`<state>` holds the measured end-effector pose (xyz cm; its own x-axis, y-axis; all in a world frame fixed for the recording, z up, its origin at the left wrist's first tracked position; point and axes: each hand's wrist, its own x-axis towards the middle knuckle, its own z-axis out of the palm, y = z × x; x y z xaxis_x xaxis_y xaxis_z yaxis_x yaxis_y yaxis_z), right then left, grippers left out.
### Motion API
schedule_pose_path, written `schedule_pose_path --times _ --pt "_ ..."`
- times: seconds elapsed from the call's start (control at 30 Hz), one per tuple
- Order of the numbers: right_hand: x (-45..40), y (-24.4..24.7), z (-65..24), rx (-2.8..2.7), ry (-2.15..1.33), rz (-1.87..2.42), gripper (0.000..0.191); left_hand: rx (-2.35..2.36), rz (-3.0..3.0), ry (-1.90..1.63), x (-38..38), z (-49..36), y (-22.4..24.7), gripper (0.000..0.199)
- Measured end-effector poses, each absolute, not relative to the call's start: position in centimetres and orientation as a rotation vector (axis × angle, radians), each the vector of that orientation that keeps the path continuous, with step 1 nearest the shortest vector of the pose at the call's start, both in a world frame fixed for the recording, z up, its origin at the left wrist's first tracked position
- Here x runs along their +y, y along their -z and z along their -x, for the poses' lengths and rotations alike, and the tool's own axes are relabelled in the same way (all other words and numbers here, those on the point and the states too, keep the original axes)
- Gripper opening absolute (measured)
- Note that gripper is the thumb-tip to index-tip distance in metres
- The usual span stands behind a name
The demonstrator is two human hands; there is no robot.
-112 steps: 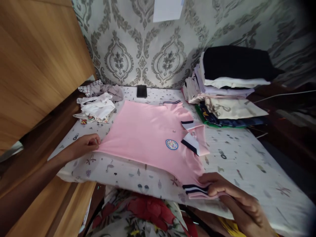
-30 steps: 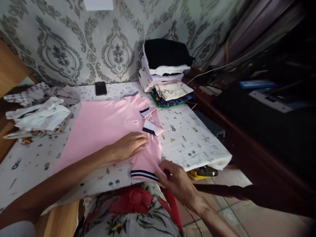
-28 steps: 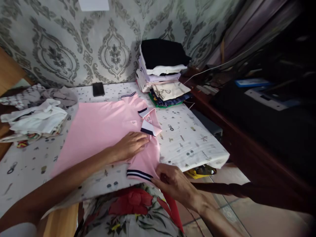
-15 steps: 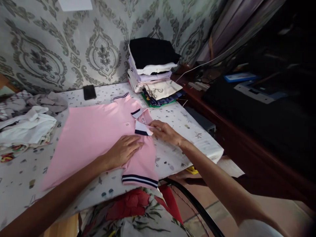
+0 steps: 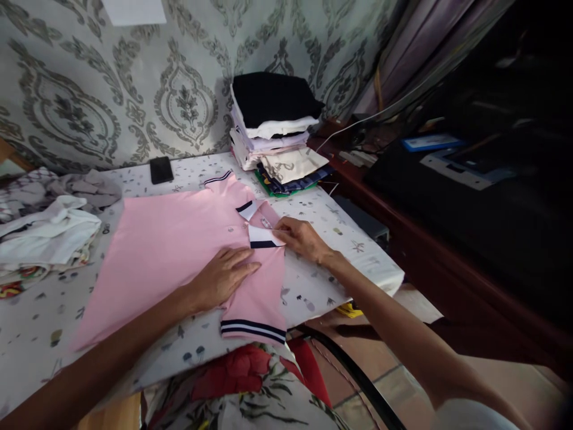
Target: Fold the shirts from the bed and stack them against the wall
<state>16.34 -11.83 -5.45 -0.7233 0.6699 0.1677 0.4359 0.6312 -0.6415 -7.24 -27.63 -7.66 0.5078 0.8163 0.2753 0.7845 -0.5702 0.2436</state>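
A pink polo shirt (image 5: 165, 239) lies spread on the patterned white table cover, its hem to the left and its collar to the right. My left hand (image 5: 224, 276) rests flat on the shirt near the shoulder, fingers spread. The white collar (image 5: 265, 236) with a dark navy edge is pinched at its right end by my right hand (image 5: 301, 240). The near sleeve (image 5: 253, 328), with navy and white stripes, points toward me at the table's front edge.
Folded clothes (image 5: 275, 107) are stacked at the back, a black one on top. A black phone (image 5: 161, 170) lies near the wall. Crumpled clothes (image 5: 49, 230) sit at the left. Dark wooden furniture (image 5: 430, 251) stands at the right, with a thin white cable (image 5: 358, 122).
The near collar flap has been drawn slightly to the right and lies straighter, with my right hand still on its end. My left hand has hardly moved.
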Motion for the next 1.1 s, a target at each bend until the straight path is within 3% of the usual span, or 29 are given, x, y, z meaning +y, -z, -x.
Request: schedule_pose_path --times 0.2,0.37,0.5,0.57,0.7,0.8,0.97,1.1 --pt "-12.8 7.2 -16.0 -2.432 -0.453 0.887 0.024 1.227 -2.623 -0.554 -30.1 5.7 4.8 0.036" --pt "-13.2 6.8 -15.6 -2.515 -0.282 0.871 0.030 0.891 -2.667 -0.445 -33.4 3.1 2.3 0.051" --pt "-13.3 6.5 -14.8 -2.600 -0.166 0.872 0.026 1.056 -2.775 -0.240 -34.5 2.3 2.6 0.020" --pt "-13.3 6.6 -14.3 -2.611 -0.152 0.892 0.023 1.100 -2.749 -0.244 -34.4 2.3 2.7 0.008" --pt "-13.5 6.8 -13.8 -2.560 -0.143 0.904 0.017 1.108 -2.513 -0.365 -34.1 2.8 2.1 0.013" --pt "-14.6 6.6 -14.3 -2.486 -0.128 0.831 0.026 1.123 -2.383 -0.425 -34.5 3.9 1.6 0.014" --pt "-19.3 5.7 -17.8 -2.544 -0.293 0.487 0.028 1.305 -2.199 -0.458 -36.7 8.7 0.8 0.020" --pt "-23.8 5.6 -20.8 -2.697 -0.409 0.230 0.050 1.640 -2.190 -0.212 -39.7 13.9 0.6 0.016"
